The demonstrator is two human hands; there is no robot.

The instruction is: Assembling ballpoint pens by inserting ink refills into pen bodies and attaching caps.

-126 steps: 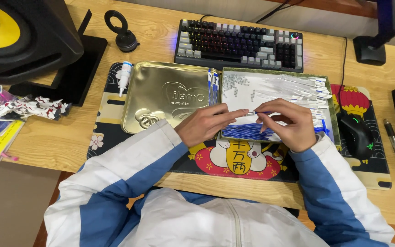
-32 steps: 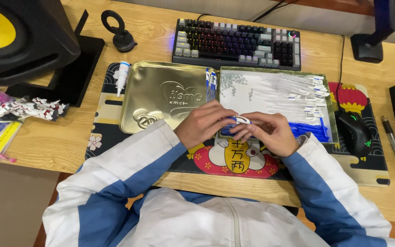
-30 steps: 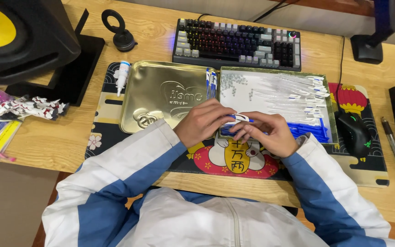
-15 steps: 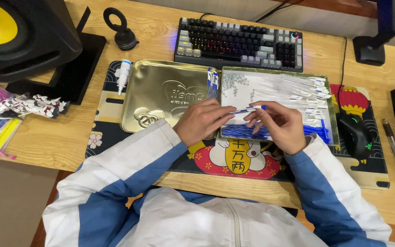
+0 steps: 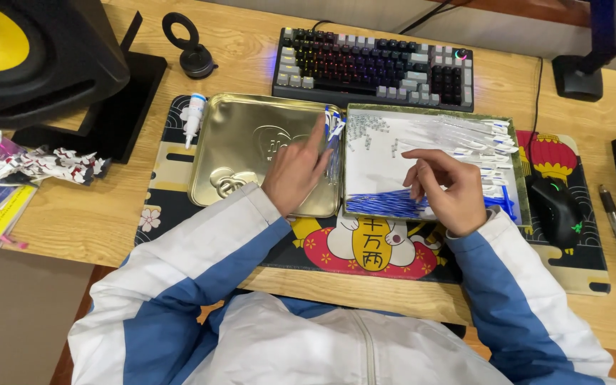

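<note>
- The left hand [image 5: 295, 171] lies over the right part of the shallow gold metal tin lid [image 5: 247, 153], its forefinger stretched up to a small upright bunch of blue-and-white paper strips [image 5: 334, 132] at the lid's right edge.
- That hand is loosely open; the fingertip touches or nearly touches the bunch, and I cannot tell whether anything is pinched.
- The right hand [image 5: 445, 187] hovers over the open rectangular tin tray lined in white [image 5: 365, 160], fingers curled and drawn together; whether they hold a strip cannot be made out.
- Just below and left of that hand a flat row of blue strips [image 5: 383, 204] lies along the tray's near edge.
- More white strips with blue tips [image 5: 483, 139] fan out across the tray's upper right part.
- Lid and tray sit side by side, touching, on a dark patterned desk mat [image 5: 180, 207] on the pale wooden desk [image 5: 87, 214].
- A small white bottle [image 5: 194, 117] lies just left of the lid.
- Beyond the tins stands a dark backlit keyboard [image 5: 372, 68]; a black mouse [image 5: 557, 212] rests to the right of the tray.
- A black speaker with a yellow cone [image 5: 37, 50] stands at far left.
</note>
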